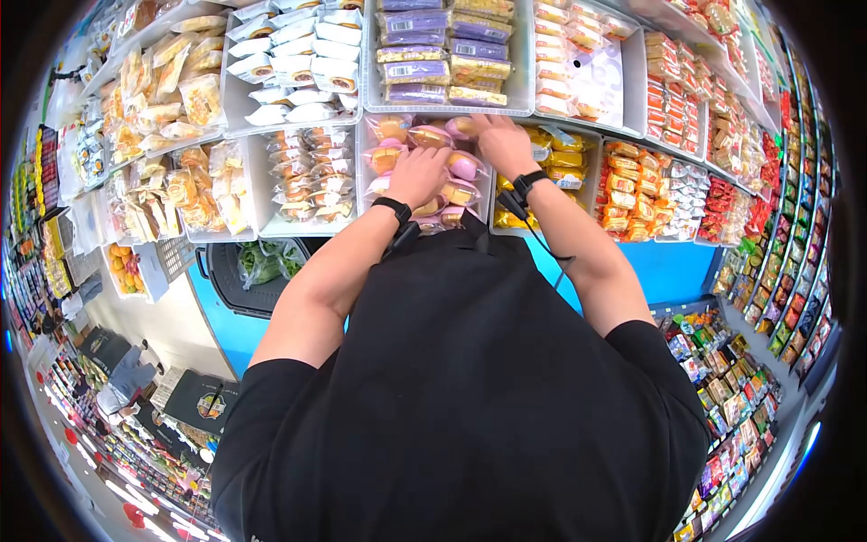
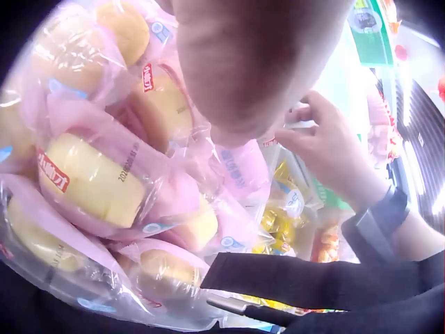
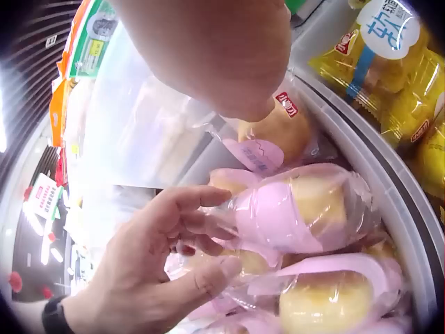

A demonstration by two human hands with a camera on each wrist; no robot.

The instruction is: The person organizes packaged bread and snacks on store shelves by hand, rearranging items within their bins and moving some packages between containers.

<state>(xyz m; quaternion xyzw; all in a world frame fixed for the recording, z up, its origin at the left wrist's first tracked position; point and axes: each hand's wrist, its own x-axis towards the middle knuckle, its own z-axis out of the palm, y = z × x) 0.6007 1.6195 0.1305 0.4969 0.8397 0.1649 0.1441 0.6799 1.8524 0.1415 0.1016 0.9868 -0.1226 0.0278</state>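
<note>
Pink-and-clear packets of round buns (image 1: pixel 447 217) fill a clear plastic bin in front of me. My left hand (image 1: pixel 418 176) is over its middle. In the right wrist view the left hand (image 3: pixel 153 257) has loosely bent fingers, thumb apart, with fingertips right at the end of a bun packet (image 3: pixel 299 209). At the bin's back right corner is my right hand (image 1: pixel 506 144). Seen from the left wrist, the right hand (image 2: pixel 327 139) has curled fingers and pinches a bun packet (image 3: pixel 271 132) by its wrapper. Part of that grip is hidden behind the blurred thumb.
Yellow packets (image 1: pixel 567 158) fill the bin on the right, small brown packets (image 1: pixel 312 172) the one on the left. Behind stands a raised bin of purple and yellow packets (image 1: pixel 442 54). Below the shelf at left are a black basket (image 1: pixel 237 285) and bagged greens (image 1: pixel 271 262).
</note>
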